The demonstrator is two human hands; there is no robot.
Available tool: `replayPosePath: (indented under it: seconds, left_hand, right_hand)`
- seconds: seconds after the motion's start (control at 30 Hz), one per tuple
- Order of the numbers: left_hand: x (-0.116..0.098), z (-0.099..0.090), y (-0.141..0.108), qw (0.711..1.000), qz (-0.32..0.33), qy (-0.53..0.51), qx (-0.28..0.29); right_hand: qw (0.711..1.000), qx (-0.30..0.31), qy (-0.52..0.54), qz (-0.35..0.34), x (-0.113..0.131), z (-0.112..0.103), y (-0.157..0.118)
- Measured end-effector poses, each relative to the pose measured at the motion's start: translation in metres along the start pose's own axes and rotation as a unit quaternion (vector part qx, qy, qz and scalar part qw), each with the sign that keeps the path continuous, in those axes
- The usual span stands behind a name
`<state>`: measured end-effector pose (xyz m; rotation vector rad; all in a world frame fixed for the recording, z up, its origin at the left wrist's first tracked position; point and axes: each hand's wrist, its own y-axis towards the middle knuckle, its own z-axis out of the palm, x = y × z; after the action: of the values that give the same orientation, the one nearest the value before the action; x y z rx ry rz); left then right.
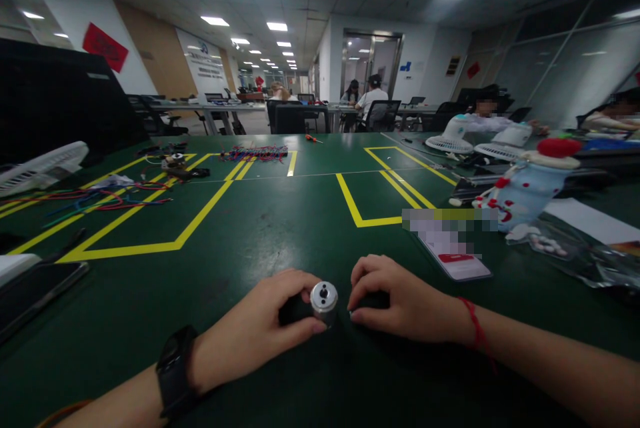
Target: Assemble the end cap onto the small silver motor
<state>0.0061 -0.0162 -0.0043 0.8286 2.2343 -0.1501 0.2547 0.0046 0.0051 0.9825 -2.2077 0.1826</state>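
Note:
A small silver cylindrical motor [324, 303] stands upright on the green table, its round end with a centre shaft and small holes facing up. My left hand [270, 311] grips it between thumb and fingers from the left side. Just to the right of the motor, apart from it, is my right hand [395, 298]. Its thumb and forefinger are pinched close to the table. A tiny pale speck shows at those fingertips, too small to name.
Yellow tape [200, 215] marks boxes on the table [280, 228]. Loose coloured wires [120, 198] lie at left, near a phone [43, 291]. A badge card [457, 258], a blue cup [533, 188] and small fans [453, 135] are at right. An orange screwdriver [313, 139] lies far off.

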Motion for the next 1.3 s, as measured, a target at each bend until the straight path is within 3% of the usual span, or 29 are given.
replayPosePath:
  seconds: [0.13,0.2,0.5,0.57,0.63,0.73,0.87,0.97,1.3]
  left_hand:
    - [0.002,0.001,0.001,1.000,0.005,-0.004,0.000]
    - [0.002,0.002,0.001,1.000,0.005,-0.002,-0.002]
    - [0.000,0.003,0.001,1.000,0.004,0.005,-0.002]
    - [0.001,0.003,0.001,1.000,0.002,0.004,-0.004]
    - [0.001,0.002,0.001,1.000,0.003,0.001,-0.005]
    - [0.001,0.001,0.001,1.000,0.008,-0.004,-0.003]
    - [0.000,0.000,0.000,1.000,0.007,-0.005,-0.001]
    - [0.000,0.000,0.000,1.000,0.005,-0.004,0.002]
    - [0.000,0.001,0.002,1.000,-0.002,0.000,0.000]
  right_hand:
    - [0.992,-0.109,0.057,-0.018,0.012,0.007,0.008]
    - [0.988,-0.134,0.061,-0.039,0.020,0.010,0.013]
    - [0.994,-0.086,-0.022,-0.071,0.033,0.009,0.015]
    - [0.992,-0.099,-0.007,-0.075,0.031,0.006,0.014]
    - [0.988,-0.141,0.039,-0.053,0.023,0.002,0.013]
    - [0.973,-0.192,0.120,0.045,0.002,-0.002,0.015]
    - [0.932,-0.220,0.236,0.164,-0.032,-0.002,0.016]
    - [0.920,-0.226,0.271,0.171,-0.043,0.000,0.016]
    - [0.959,-0.163,0.173,0.157,-0.026,-0.003,0.016]
